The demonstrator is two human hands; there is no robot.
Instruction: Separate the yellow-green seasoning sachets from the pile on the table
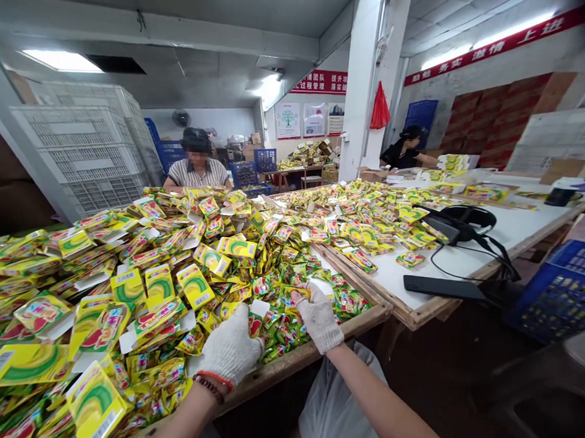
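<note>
My left hand (233, 348), in a white knit glove, is closed round a small carton (255, 324) whose white flap stands up open. To its right, my gloved right hand (321, 320) reaches over the sachets with its fingers closed on a small yellow packet (293, 300), partly hidden by the fingers. Small shiny green and yellow sachets (284, 335) lie loose under and around both hands. Left of my left hand is a heap of yellow printed cartons (160, 286), many with white flaps open.
A wooden rim (281, 375) edges the table before me. On the white table (393, 273) at right lie a black phone (442, 287) and a black headset with cables (452, 223). A blue crate (562, 291) stands low at right. Two people (198, 169) work across the tables.
</note>
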